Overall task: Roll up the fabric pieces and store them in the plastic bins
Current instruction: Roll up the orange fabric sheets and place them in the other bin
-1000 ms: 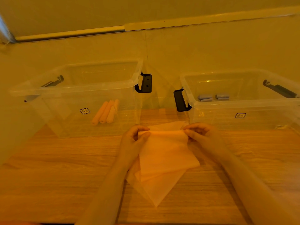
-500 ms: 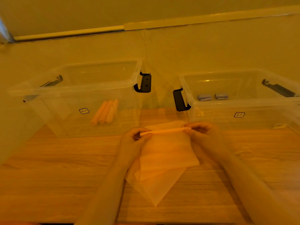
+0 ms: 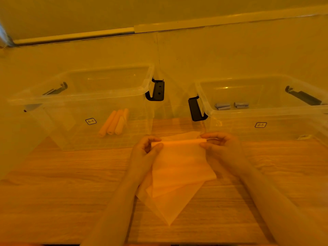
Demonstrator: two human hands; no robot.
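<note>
Thin orange fabric sheet [image 3: 179, 167], mid-table [image 3: 62, 174], far edge turned into a narrow roll lying left-to-right. Left hand [image 3: 143, 153] and right hand [image 3: 221, 148] pinching opposite roll ends, equally near. Unrolled remainder trailing toward table's near edge.

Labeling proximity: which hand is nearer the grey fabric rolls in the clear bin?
Right. The right hand sits just below the grey fabric rolls; the left hand is farther left.
</note>
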